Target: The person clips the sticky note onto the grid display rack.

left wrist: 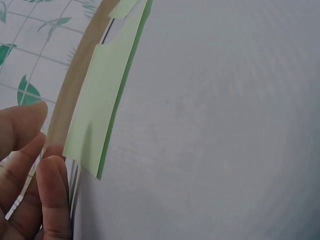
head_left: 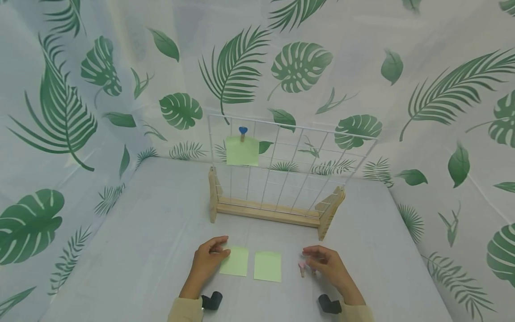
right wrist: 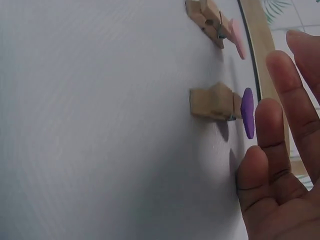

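Observation:
My left hand (head_left: 207,261) rests with loosely bent fingers at the left edge of a light green sticky note (head_left: 236,263). In the left wrist view its fingertips come right up to a corner of the green note (left wrist: 102,95), with nothing pinched. A second green sticky note (head_left: 267,267) lies just to the right. Over on the right, my right hand (head_left: 327,266) hovers beside small wooden clothespins, fingers relaxed and holding nothing. The right wrist view shows one clothespin with a purple top (right wrist: 212,101) near the fingertips and another with a pink top (right wrist: 207,20) farther off.
Behind the notes stands a white wire grid (head_left: 295,127) on a wooden base (head_left: 267,213). On its upper left, a blue heart-topped clothespin (head_left: 243,131) holds a green sticky note (head_left: 242,152). Leaf-patterned curtains (head_left: 249,53) enclose the white table (head_left: 132,250).

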`<act>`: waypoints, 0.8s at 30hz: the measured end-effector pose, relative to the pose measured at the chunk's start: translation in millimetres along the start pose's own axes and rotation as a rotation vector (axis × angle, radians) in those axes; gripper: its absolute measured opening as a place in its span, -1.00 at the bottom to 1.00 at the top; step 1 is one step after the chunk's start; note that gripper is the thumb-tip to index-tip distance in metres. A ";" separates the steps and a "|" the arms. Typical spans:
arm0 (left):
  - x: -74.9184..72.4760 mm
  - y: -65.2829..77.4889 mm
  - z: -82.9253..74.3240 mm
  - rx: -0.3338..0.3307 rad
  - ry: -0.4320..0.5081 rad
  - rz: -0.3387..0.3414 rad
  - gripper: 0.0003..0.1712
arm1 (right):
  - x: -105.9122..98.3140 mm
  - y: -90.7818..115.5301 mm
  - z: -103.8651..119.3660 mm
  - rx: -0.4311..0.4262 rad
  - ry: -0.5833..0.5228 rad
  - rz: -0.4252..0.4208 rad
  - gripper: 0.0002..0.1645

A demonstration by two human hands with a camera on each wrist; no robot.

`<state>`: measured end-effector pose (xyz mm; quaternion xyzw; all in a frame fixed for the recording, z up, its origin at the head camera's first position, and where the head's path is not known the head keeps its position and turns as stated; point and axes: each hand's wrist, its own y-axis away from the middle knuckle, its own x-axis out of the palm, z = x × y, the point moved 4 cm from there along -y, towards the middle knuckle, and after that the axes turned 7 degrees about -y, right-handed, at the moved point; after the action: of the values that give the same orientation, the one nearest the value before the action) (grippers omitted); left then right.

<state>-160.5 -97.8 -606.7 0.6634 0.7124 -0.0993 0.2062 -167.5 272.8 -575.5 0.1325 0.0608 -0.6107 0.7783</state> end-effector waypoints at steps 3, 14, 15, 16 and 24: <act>-1.6 0.5 -0.9 -0.007 -0.040 -0.008 -0.56 | -1.4 -1.2 -3.7 0.018 0.062 -0.015 -0.65; -3.3 -2.1 -3.1 -0.004 -0.092 -0.030 -0.61 | 3.1 -5.8 -7.5 0.066 0.231 -0.039 -0.70; -3.3 -2.6 -2.8 0.000 -0.099 -0.032 -0.61 | 3.7 -6.0 -7.5 0.076 0.239 -0.046 -0.70; -3.4 -2.9 -3.0 0.006 -0.108 -0.035 -0.62 | 4.4 -6.1 -7.5 0.082 0.246 -0.052 -0.70; -4.1 -4.9 -7.8 0.034 -0.189 -0.051 -0.74 | 6.6 -5.3 -8.1 0.079 0.278 -0.082 -0.68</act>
<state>-166.4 -98.8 -598.7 0.6362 0.7046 -0.1786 0.2584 -170.4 267.8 -585.7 0.2436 0.1491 -0.6196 0.7311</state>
